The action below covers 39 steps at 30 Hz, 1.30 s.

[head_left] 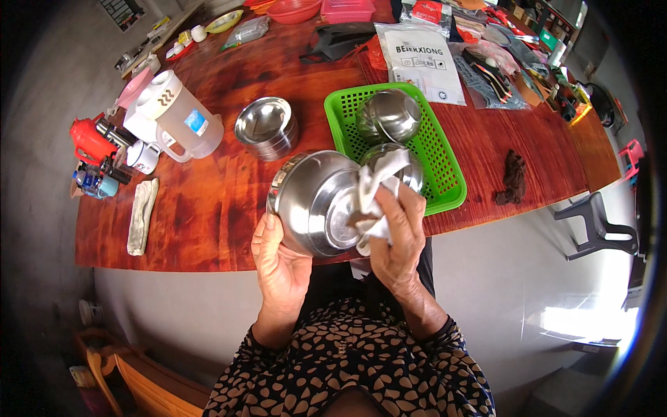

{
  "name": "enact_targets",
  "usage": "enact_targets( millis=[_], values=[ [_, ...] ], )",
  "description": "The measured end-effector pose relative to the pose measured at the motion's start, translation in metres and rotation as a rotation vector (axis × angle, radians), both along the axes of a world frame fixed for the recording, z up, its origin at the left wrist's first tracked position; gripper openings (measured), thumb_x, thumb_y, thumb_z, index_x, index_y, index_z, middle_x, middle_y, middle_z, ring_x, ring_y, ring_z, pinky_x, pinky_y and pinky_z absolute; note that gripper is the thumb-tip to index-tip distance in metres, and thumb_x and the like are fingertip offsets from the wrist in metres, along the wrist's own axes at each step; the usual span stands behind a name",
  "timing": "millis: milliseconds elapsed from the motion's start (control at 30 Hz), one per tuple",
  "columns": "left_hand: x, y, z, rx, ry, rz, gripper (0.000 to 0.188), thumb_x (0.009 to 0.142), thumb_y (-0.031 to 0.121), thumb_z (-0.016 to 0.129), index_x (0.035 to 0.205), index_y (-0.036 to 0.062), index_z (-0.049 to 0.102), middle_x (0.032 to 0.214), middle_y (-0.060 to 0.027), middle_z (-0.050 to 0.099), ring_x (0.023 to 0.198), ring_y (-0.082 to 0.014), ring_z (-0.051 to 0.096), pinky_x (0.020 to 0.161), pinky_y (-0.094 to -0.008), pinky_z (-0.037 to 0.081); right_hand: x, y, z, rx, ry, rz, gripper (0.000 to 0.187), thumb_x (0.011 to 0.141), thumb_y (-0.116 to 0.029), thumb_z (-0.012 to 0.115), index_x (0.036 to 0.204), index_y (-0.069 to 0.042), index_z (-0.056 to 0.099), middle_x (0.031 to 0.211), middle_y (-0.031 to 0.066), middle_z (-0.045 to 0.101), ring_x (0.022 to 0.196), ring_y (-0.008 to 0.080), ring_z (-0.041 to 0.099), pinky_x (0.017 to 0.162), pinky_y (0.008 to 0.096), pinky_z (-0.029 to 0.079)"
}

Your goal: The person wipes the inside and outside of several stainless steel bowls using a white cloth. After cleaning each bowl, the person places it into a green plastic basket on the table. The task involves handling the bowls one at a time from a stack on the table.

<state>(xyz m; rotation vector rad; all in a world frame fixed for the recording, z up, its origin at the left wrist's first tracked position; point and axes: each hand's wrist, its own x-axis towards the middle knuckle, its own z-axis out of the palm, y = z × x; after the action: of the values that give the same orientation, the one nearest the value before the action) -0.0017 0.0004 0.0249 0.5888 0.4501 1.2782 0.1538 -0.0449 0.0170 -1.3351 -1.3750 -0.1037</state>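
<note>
A shiny metal bowl (306, 194) is held up over the table's front edge, its base turned to the right. My left hand (279, 267) grips its rim from the near left, thumb on the outer wall. In my right hand (401, 240) a crumpled white cloth (379, 184) is pressed against the bowl's base. Behind them stands a green perforated basket (445, 177) with metal bowls (389, 115) lying upside down in it; one is partly covered by the cloth and hand. Left of the basket sits a stack of metal bowls (267, 128), upright and nested.
A clear plastic jug (187, 121) and a white enamel mug (143, 157) stand at the left, near a folded pale cloth (142, 217). A dark brown rag (513, 178) lies at the right. Plastic packages (420, 62) cover the back right. A grey stool (599, 226) stands beyond the table's edge.
</note>
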Motion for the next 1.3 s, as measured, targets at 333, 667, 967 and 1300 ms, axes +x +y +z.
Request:
enact_targets(
  millis=[333,667,967,1300],
  values=[
    [0.009,-0.005,0.003,0.015,0.069,0.062,0.034,0.092,0.028,0.051,0.116,0.0037,0.054,0.111,-0.0086,0.060,0.100,-0.0189,0.058,0.088,-0.0335,0.047,-0.027,-0.012,0.004,0.254,-0.277,0.017,0.050,0.054,-0.001,0.070,0.103,-0.011,0.068,0.108,0.0042,0.053,0.088,0.0217,0.049,0.075,0.0280,0.045],
    [0.009,-0.012,0.011,0.322,0.200,0.131,0.017,0.089,0.016,0.058,0.086,-0.0001,0.055,0.081,-0.0023,0.061,0.069,-0.0056,0.052,0.064,-0.0198,0.043,-0.013,-0.003,0.031,0.184,-0.246,0.054,0.048,0.062,-0.009,0.069,0.110,-0.008,0.063,0.113,0.0066,0.055,0.091,0.0207,0.048,0.075,0.0300,0.043],
    [0.005,-0.018,0.003,0.499,0.357,0.074,0.013,0.085,0.005,0.061,0.090,-0.0058,0.057,0.078,-0.0067,0.062,0.070,-0.0068,0.054,0.063,-0.0208,0.044,0.006,0.010,0.050,0.011,-0.207,0.163,0.045,0.064,-0.002,0.065,0.109,-0.008,0.062,0.114,0.0081,0.053,0.097,0.0266,0.046,0.079,0.0340,0.046],
    [-0.002,-0.014,-0.001,0.630,0.418,0.049,0.011,0.078,-0.004,0.065,0.085,-0.0055,0.057,0.085,-0.0099,0.062,0.073,-0.0094,0.055,0.064,-0.0223,0.045,0.024,0.011,0.029,-0.078,0.269,0.436,0.039,0.088,-0.025,0.052,0.115,0.002,0.056,0.120,0.0187,0.050,0.110,0.0308,0.050,0.087,0.0432,0.044]
  ],
)
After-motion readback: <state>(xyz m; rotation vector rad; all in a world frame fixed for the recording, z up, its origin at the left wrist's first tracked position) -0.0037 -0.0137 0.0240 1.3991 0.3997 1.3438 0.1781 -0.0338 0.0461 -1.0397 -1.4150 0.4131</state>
